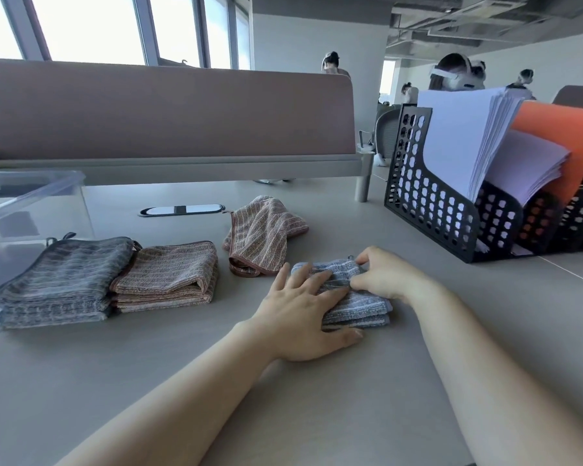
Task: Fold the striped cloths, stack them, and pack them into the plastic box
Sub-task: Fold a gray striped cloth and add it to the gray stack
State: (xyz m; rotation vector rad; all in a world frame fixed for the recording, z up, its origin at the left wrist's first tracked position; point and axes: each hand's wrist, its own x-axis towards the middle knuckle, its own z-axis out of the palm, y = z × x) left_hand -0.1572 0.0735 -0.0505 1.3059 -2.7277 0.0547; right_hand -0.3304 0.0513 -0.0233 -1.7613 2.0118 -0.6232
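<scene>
A folded blue-grey striped cloth point(357, 307) lies on the table in front of me. My left hand point(303, 317) rests flat on its left part, fingers spread. My right hand point(384, 277) pinches the cloth's far right edge. To the left sit two folded cloths side by side: a dark grey one point(61, 280) and a brown one point(169, 274). An unfolded, crumpled brown striped cloth point(260, 233) lies behind my hands. The clear plastic box point(31, 210) stands at the far left, partly out of frame.
A black perforated file rack point(428, 206) with white and orange papers stands at the right. A brown desk divider point(169, 109) runs along the back, a cable grommet point(182, 210) in front of it. People sit in the background.
</scene>
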